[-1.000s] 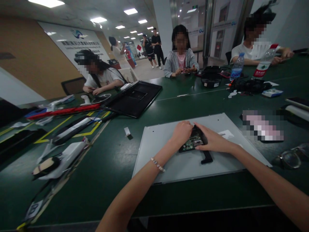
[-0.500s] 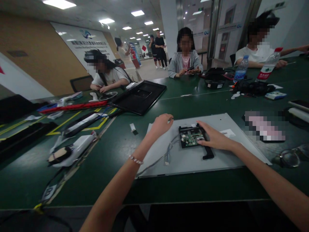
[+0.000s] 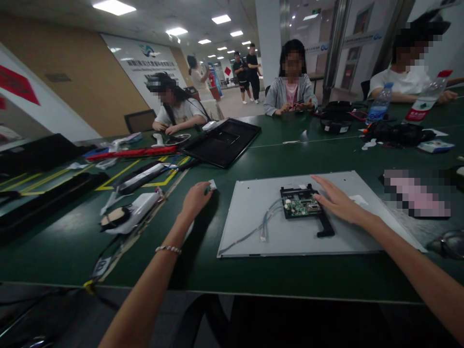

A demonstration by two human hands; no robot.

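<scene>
My left hand (image 3: pixel 197 199) is over the green tabletop, left of a pale flat panel (image 3: pixel 250 217). Its fingers are curled together, with the tips at a small whitish piece (image 3: pixel 212 184); whether they hold it or only touch it is unclear. On the panel lies a green circuit board (image 3: pixel 300 207) in a black frame (image 3: pixel 325 226), its arm reaching toward me. Grey cables (image 3: pixel 266 220) run from the board to the panel's left side. My right hand (image 3: pixel 339 200) rests by the frame's right edge, fingers stretched out and thumb near the board.
A black plastic shell (image 3: pixel 226 140) lies ahead on the table (image 3: pixel 275 159). To the left are a white device (image 3: pixel 136 212) and a long dark strip (image 3: pixel 54 200). Bottles (image 3: pixel 380 104) and glasses (image 3: pixel 449 241) are on the right. Several people sit or stand beyond.
My left hand has moved left off the panel to the small whitish piece. My right hand has loosened from the frame, its thumb drawn back to the edge. The view has shifted left.
</scene>
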